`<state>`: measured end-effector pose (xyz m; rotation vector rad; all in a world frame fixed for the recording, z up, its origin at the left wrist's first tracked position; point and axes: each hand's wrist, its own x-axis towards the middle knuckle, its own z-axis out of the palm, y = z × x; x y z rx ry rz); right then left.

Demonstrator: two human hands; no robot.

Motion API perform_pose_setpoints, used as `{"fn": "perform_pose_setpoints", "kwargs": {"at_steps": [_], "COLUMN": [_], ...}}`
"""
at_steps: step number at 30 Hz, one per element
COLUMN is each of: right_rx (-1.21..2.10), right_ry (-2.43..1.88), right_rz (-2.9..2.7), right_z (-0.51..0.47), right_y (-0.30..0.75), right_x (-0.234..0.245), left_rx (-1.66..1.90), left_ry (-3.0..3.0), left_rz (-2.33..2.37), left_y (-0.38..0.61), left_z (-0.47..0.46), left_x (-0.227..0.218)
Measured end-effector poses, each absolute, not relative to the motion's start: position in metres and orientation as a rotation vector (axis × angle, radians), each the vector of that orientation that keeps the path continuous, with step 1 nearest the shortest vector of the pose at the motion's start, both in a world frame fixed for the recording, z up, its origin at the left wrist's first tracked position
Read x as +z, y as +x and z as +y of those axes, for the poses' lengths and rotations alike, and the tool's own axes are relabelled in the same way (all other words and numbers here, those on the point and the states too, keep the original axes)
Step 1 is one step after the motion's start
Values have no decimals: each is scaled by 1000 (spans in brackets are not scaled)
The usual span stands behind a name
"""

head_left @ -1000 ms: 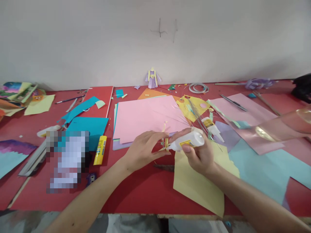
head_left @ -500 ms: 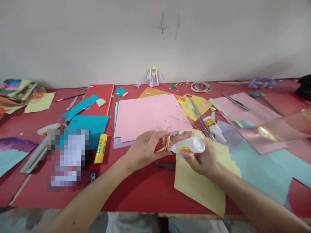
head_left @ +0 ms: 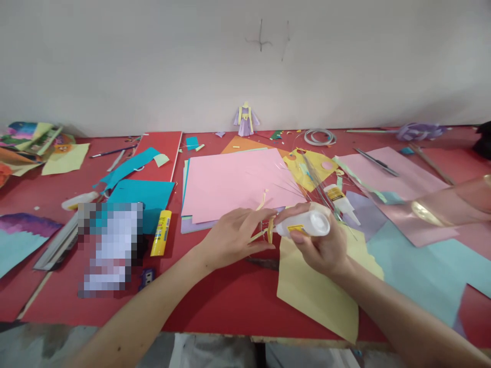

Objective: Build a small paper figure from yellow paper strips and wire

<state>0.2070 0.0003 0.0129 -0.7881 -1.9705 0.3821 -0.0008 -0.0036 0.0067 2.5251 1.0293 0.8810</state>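
Two hands meet low over the near middle of the red worktop (head_left: 222, 301). My left hand (head_left: 233, 235) pinches a small yellow paper piece (head_left: 269, 231) at its fingertips. My right hand (head_left: 322, 245) is closed round a white plastic squeeze bottle of glue (head_left: 307, 224), which is turned sideways with its nozzle at the paper piece. I cannot tell whether the nozzle and the paper touch. For this step I judge light pressure best: squeeze out one small bead, hold the nozzle steady against the spot, and place the left fingertips clear of the wet area. The pale yellow paper sheet (head_left: 314, 291) under the right hand would catch a drip better than the large pink paper sheet (head_left: 238, 181) beyond. Count: two hands. Two white glue bottles, one gripped and a second glue bottle (head_left: 339, 198) lying just beyond it. One yellow glue stick (head_left: 161, 233), well to the left. One small lilac paper figure (head_left: 246, 120), upright at the wall.
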Motion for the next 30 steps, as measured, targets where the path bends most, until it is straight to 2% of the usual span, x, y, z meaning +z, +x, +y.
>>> {"fn": "perform_pose_setpoints", "kwargs": {"at_steps": [10, 17, 30], "right_rx": [468, 353, 557], "right_ry": [-759, -828, -669], "right_rz": [-2004, -1898, -1960], "right_z": [-4, 3, -8], "right_y": [205, 212, 208], "right_x": [13, 9, 12], "left_rx": [905, 762, 1038], "left_ry": [2555, 2523, 2557], "left_rz": [1024, 945, 993], "left_y": [-1, -2, -3], "left_z": [-2, -4, -2], "left_x": [5, 11, 7]}}
